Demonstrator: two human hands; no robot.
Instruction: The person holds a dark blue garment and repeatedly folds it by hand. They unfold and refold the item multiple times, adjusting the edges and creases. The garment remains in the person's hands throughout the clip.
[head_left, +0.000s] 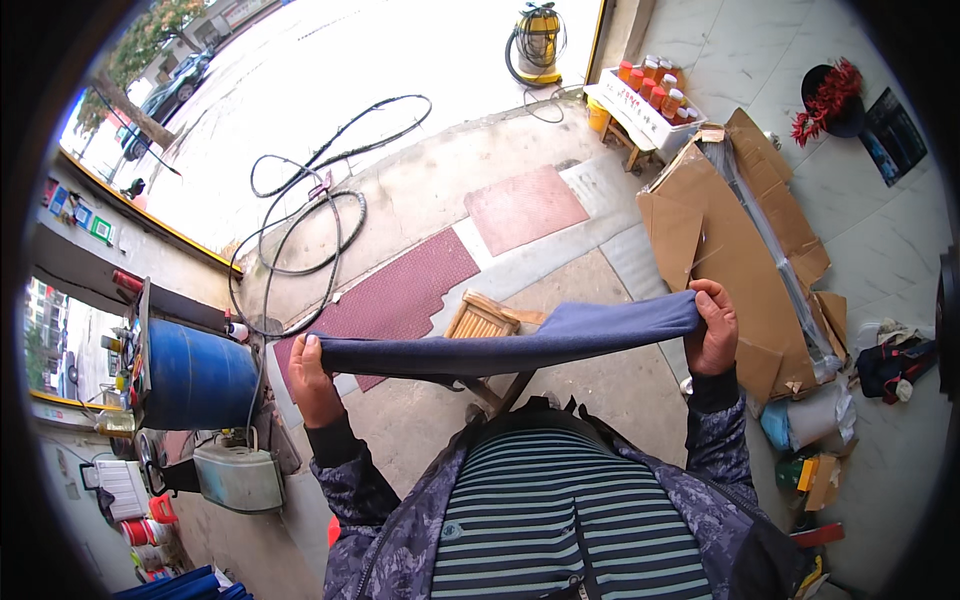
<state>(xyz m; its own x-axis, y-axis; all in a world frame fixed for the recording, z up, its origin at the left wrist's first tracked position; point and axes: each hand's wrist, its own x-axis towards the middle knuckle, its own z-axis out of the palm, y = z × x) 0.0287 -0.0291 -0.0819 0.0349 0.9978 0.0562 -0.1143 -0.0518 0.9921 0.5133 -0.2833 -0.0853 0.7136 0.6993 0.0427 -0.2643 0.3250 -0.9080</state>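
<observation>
A dark blue-grey cloth (500, 353) is stretched across in front of my body, long and narrow, with its right part wider and folded. My left hand (314, 381) grips its left end, thumb up on the edge. At the right end my right hand (713, 328) is closed on the cloth's corner. Between the hands the cloth hangs off the ground, slightly slack. Behind and below it, partly covered, stands a small slatted wooden stool (482, 318) on the floor.
To the left are a blue barrel (200, 373) and a grey metal tank (238, 478). A black hose (345, 235) lies coiled ahead near red mats (410, 290). Large cardboard (740, 270) leans at right, near a white crate of bottles (640, 110). A yellow vacuum cleaner (538, 45) stands outside.
</observation>
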